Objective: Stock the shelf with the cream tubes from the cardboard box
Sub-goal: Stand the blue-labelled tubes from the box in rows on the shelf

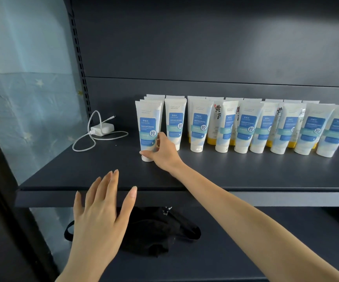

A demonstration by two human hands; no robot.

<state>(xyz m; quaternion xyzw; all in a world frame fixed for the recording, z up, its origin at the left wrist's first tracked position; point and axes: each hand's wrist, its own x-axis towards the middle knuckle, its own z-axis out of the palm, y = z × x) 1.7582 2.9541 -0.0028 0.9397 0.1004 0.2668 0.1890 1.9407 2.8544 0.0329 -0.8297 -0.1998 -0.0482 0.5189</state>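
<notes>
— Where is the cream tube (148, 123)?
— Standing on the shelf (103, 169), at the left end of the row (246, 129). The right hand (163, 152) pinches it low down.
— And the left hand (99, 216)?
— Near, fingers spread, holding nothing.

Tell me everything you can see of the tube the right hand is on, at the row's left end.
The tube is white, seemingly glossy plastic, with a blue label panel, Chinese print, a round blue badge and a teal band. It stands upright on its white cap, crimped end up, at the left end of the front row on the dark shelf, more tubes close behind it. The right hand pinches its lower part, thumb across the front, index finger on its right side.
</notes>
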